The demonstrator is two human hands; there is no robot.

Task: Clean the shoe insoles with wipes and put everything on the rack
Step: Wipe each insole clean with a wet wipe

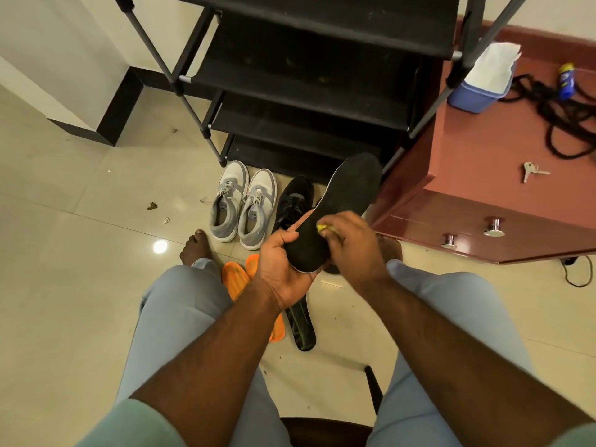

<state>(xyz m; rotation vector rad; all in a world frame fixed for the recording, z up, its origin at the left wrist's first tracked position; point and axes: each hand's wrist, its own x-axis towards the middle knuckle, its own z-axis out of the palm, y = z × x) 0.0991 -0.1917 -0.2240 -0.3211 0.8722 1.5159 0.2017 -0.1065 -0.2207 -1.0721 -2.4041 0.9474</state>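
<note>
Tiled floor [80,269] | left hand [280,269] grip clasps black insole [338,214] heel | right hand [351,243] pinches yellow wipe [322,228] mid-insole

Hidden under the hands, cut by the edges

The right hand [350,240] covers most of the yellow wipe [322,228]; behind it, the shoe rack [309,75] runs past the top edge.

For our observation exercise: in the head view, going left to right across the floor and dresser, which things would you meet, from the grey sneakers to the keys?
Grey-and-white sneakers → black shoe → black insole held in the hands → blue wipes box → keys on the dresser.
</note>
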